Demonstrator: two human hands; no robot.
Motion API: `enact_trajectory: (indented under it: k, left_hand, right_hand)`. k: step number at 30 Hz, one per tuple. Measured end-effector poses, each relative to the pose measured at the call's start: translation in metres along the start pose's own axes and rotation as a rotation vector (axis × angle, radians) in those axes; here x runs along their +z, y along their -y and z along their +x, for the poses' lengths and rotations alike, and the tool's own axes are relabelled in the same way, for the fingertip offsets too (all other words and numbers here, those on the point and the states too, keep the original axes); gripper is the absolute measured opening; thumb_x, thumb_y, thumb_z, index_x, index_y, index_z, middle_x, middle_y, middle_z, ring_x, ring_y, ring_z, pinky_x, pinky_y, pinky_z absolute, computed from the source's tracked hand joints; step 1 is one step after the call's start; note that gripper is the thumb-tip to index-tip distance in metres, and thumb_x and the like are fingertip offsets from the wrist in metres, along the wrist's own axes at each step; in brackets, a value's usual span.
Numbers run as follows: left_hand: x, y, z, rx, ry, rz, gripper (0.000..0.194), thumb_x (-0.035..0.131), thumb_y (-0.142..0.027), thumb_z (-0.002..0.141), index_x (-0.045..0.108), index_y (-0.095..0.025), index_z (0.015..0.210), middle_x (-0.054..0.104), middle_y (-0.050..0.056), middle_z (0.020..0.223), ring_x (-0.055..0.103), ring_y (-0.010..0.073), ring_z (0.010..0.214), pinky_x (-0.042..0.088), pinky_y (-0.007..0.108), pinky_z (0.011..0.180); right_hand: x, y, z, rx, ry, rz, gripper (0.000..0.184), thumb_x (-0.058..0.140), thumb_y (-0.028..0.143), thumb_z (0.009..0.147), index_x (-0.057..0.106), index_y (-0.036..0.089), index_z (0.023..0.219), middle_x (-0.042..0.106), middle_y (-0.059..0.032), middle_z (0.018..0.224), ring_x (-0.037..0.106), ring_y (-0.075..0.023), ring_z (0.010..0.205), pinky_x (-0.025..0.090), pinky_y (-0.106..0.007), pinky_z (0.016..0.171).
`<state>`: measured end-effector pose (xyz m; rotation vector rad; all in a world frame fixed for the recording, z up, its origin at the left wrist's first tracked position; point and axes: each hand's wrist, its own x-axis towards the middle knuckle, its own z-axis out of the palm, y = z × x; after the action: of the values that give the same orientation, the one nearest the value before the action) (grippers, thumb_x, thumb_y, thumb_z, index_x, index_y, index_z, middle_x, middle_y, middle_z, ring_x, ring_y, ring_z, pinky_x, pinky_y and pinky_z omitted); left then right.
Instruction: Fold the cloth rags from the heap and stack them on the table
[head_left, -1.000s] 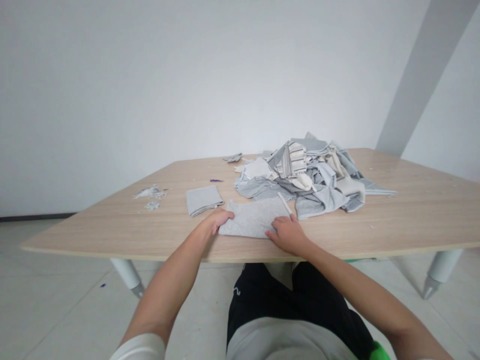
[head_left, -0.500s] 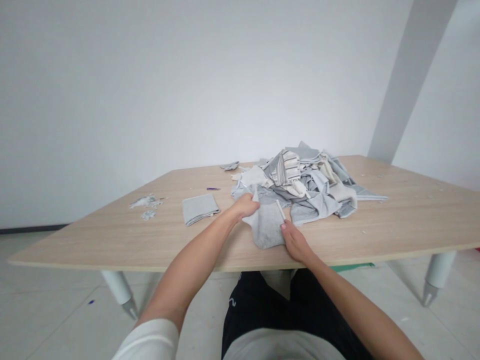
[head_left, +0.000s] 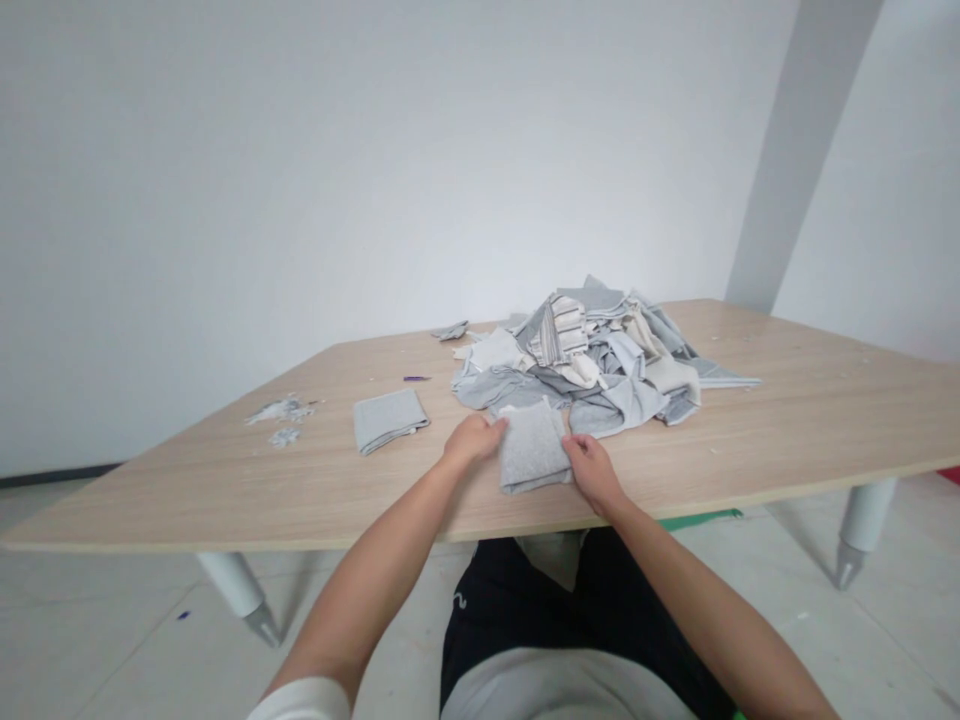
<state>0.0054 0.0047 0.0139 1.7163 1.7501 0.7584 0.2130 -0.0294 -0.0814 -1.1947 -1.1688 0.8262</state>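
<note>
A grey piece of cloth, folded into a rough square, lies near the front edge of the table. My left hand pinches its upper left corner. On the opposite side, my right hand has thumb and fingers closed on the right edge. Just behind the cloth, and close to touching it, spreads a heap of loose fabric pieces in grey, cream and stripes. To the left of my left hand rests another folded grey cloth, flat on the table.
The wooden table stands against a white wall. Small scraps of lint or thread lie at its left. A purple, thin pointed object sits behind the folded cloth, and a small grey cloth piece near the back edge.
The grey cloth's raised left part has been folded down, so it now lies flat as a compact square. My left hand has lowered slightly. The view has shifted a little to the right.
</note>
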Motion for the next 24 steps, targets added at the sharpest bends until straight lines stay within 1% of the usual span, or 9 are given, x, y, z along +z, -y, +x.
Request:
enact_trajectory:
  k: [3,5,7,10,13,16,18,21,24]
  left_hand:
    - [0.019,0.014,-0.013,-0.106,0.089,0.028,0.049,0.056,-0.059,0.074,0.061,-0.015,0.054,0.048,0.005,0.034,0.049,0.0180,0.035,0.032,0.026,0.038]
    - [0.034,0.014,-0.017,-0.132,0.128,-0.005,0.047,0.057,-0.058,0.074,0.066,-0.012,0.065,0.054,0.007,0.040,0.052,0.0196,0.036,0.036,0.027,0.037]
    - [0.045,0.012,-0.018,-0.129,0.139,-0.059,0.039,0.062,-0.048,0.074,0.068,-0.010,0.080,0.061,0.008,0.050,0.056,0.0205,0.041,0.039,0.028,0.039]
    - [0.052,0.009,-0.018,-0.088,0.117,-0.148,0.030,0.063,-0.027,0.072,0.067,-0.011,0.097,0.069,0.008,0.068,0.062,0.0202,0.053,0.046,0.028,0.046]
    - [0.051,0.012,-0.020,-0.016,0.066,-0.233,0.034,0.058,-0.014,0.071,0.065,-0.013,0.105,0.072,0.008,0.086,0.066,0.0191,0.074,0.051,0.025,0.063]
    - [0.048,0.016,-0.025,0.041,0.005,-0.294,0.035,0.054,-0.012,0.073,0.063,-0.014,0.108,0.071,0.007,0.095,0.064,0.0192,0.089,0.050,0.025,0.076]
    - [0.044,0.017,-0.029,0.072,-0.026,-0.323,0.035,0.053,-0.013,0.075,0.061,-0.013,0.109,0.070,0.008,0.097,0.063,0.0201,0.092,0.049,0.027,0.080]
    - [0.035,0.015,-0.034,0.136,-0.046,-0.370,0.033,0.053,-0.016,0.076,0.057,-0.014,0.108,0.067,0.007,0.098,0.060,0.0199,0.092,0.047,0.027,0.079]
    - [0.021,0.007,-0.040,0.282,-0.005,-0.505,0.027,0.056,-0.023,0.076,0.053,-0.016,0.102,0.064,0.004,0.093,0.058,0.0181,0.085,0.047,0.026,0.074]
  right_hand:
    - [0.002,0.000,0.001,0.032,-0.019,-0.023,0.047,0.060,0.053,0.073,0.062,0.015,0.099,0.067,-0.0093,0.098,0.059,-0.0250,0.095,0.043,-0.035,0.086]
    - [0.003,-0.002,0.001,0.046,-0.028,-0.032,0.048,0.061,0.051,0.071,0.061,0.015,0.102,0.066,-0.0100,0.102,0.059,-0.0248,0.097,0.043,-0.035,0.087]
    - [0.004,-0.003,0.000,0.056,-0.036,-0.036,0.048,0.063,0.048,0.069,0.060,0.016,0.104,0.065,-0.0107,0.106,0.059,-0.0246,0.100,0.043,-0.035,0.088]
    - [0.006,-0.007,0.000,0.071,-0.044,-0.025,0.047,0.065,0.043,0.067,0.059,0.016,0.105,0.064,-0.0121,0.111,0.058,-0.0250,0.104,0.043,-0.035,0.091]
    - [0.008,-0.011,0.001,0.091,-0.048,0.010,0.047,0.065,0.041,0.066,0.057,0.016,0.106,0.063,-0.0121,0.114,0.058,-0.0247,0.106,0.042,-0.036,0.094]
    - [0.009,-0.014,0.002,0.115,-0.037,0.062,0.048,0.066,0.040,0.067,0.056,0.017,0.107,0.063,-0.0113,0.115,0.058,-0.0241,0.108,0.042,-0.037,0.096]
    - [0.009,-0.012,0.001,0.134,-0.005,0.111,0.051,0.068,0.040,0.066,0.054,0.017,0.109,0.064,-0.0116,0.113,0.060,-0.0240,0.106,0.044,-0.038,0.094]
    - [0.007,-0.005,0.000,0.159,0.080,0.199,0.054,0.069,0.042,0.067,0.054,0.015,0.111,0.068,-0.0126,0.105,0.064,-0.0246,0.097,0.050,-0.038,0.085]
    - [0.006,0.006,-0.004,0.167,0.178,0.270,0.052,0.070,0.045,0.068,0.058,0.014,0.109,0.070,-0.0124,0.099,0.066,-0.0254,0.091,0.053,-0.039,0.079]
